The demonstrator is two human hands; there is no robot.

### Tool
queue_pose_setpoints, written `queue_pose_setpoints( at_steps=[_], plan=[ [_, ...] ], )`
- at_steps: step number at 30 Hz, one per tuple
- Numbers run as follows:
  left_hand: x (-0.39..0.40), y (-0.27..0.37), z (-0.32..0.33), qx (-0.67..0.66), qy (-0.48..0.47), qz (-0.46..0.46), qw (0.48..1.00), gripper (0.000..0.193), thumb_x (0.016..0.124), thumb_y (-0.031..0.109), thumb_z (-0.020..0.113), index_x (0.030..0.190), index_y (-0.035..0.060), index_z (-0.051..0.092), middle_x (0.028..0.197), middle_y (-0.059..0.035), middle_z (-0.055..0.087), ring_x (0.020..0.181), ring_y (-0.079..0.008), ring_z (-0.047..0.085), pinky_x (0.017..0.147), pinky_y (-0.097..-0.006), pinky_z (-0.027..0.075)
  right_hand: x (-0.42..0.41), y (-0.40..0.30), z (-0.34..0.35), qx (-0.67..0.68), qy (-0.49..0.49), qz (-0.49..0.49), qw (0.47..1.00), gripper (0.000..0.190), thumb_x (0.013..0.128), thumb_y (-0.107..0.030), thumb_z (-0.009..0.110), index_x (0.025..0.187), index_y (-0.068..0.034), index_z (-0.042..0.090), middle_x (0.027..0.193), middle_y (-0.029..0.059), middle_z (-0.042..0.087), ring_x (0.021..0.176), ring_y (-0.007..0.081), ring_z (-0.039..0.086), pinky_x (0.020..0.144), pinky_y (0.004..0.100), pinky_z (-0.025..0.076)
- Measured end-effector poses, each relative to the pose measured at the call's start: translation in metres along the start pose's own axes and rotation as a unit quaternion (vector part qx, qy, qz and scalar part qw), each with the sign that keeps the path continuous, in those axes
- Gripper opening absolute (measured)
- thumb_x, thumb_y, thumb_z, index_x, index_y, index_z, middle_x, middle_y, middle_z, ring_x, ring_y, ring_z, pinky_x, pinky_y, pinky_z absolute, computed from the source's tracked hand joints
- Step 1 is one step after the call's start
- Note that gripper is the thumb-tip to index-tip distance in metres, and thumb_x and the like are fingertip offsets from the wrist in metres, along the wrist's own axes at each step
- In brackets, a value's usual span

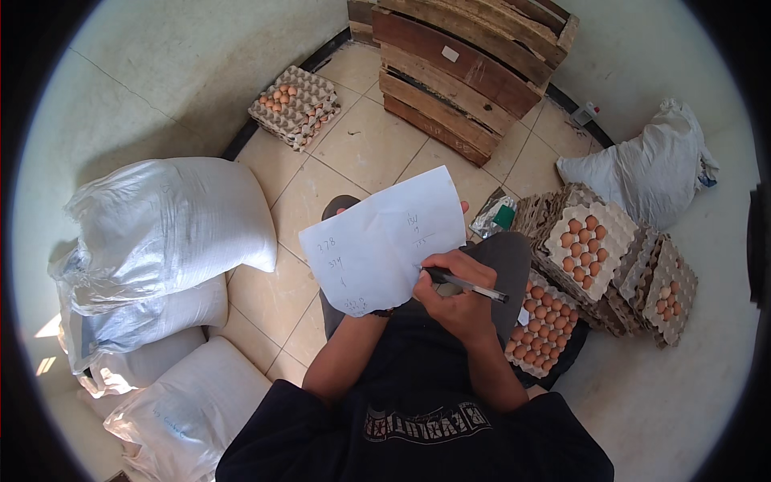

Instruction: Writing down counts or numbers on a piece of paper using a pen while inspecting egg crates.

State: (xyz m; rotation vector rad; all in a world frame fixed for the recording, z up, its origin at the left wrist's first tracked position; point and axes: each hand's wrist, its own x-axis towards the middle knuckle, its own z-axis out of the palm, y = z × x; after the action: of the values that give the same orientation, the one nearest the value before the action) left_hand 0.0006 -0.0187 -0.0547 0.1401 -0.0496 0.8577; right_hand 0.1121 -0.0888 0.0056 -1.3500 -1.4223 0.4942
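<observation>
A creased white sheet of paper with handwritten figures lies tilted above my lap. My left hand supports it from beneath; most of that hand is hidden, with fingertips showing past the edges. A dark band circles the left wrist. In my right hand is a black pen, its tip at the lower right part of the sheet. Beside my right leg, brown eggs fill a cardboard egg tray.
Full white sacks are piled at left. Stacked egg trays, partly holding eggs, stand at right near another sack. A smaller tray stack sits by the far wall. Ahead is a wooden slatted crate; a foil packet lies on the tiled floor.
</observation>
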Motion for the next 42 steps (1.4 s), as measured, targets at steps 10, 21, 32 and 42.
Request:
queue_pose_setpoints(
  at_steps=[10, 21, 32, 42],
  plan=[
    [-0.002, 0.005, 0.001, 0.029, -0.017, 0.02, 0.999, 0.083, 0.096, 0.058, 0.038, 0.152, 0.0011, 0.016, 0.154, -0.0301, 0.018, 0.143, -0.0395, 0.024, 0.113, -0.046, 0.032, -0.003, 0.002, -0.001, 0.025, 0.003, 0.018, 1.0, 0.015, 0.069, -0.002, 0.07, 0.082, 0.0, 0.065, 0.073, 0.0098, 0.066, 0.065, 0.0208, 0.067, 0.061, 0.0285, 0.053],
    [0.0, 0.007, 0.014, 0.008, 0.014, 0.037, 0.999, 0.101, 0.087, 0.075, 0.034, 0.152, 0.0003, 0.015, 0.154, -0.0256, 0.022, 0.141, -0.0492, 0.02, 0.11, -0.0648, 0.026, -0.002, 0.002, 0.003, 0.009, -0.019, -0.011, 1.0, 0.015, 0.069, -0.003, 0.073, 0.083, -0.001, 0.068, 0.076, 0.0107, 0.068, 0.065, 0.0223, 0.069, 0.061, 0.0294, 0.054],
    [0.002, 0.004, 0.009, 0.023, 0.047, 0.059, 0.997, 0.084, 0.095, 0.061, 0.036, 0.152, 0.0023, 0.018, 0.154, -0.0228, 0.025, 0.139, -0.0452, 0.029, 0.108, -0.0636, 0.031, -0.003, 0.007, 0.007, 0.009, -0.025, -0.004, 1.0, 0.015, 0.069, -0.001, 0.072, 0.083, 0.001, 0.067, 0.076, 0.0101, 0.068, 0.067, 0.0197, 0.068, 0.065, 0.0283, 0.054],
    [-0.002, 0.009, 0.026, 0.025, -0.003, 0.045, 0.999, 0.099, 0.089, 0.073, 0.033, 0.152, -0.0003, 0.012, 0.155, -0.0259, 0.019, 0.141, -0.0487, 0.02, 0.111, -0.0629, 0.025, -0.004, 0.008, 0.004, 0.022, -0.022, -0.004, 1.0, 0.015, 0.068, -0.001, 0.072, 0.082, 0.0, 0.067, 0.076, 0.0113, 0.068, 0.065, 0.0216, 0.069, 0.062, 0.0294, 0.054]
  ],
)
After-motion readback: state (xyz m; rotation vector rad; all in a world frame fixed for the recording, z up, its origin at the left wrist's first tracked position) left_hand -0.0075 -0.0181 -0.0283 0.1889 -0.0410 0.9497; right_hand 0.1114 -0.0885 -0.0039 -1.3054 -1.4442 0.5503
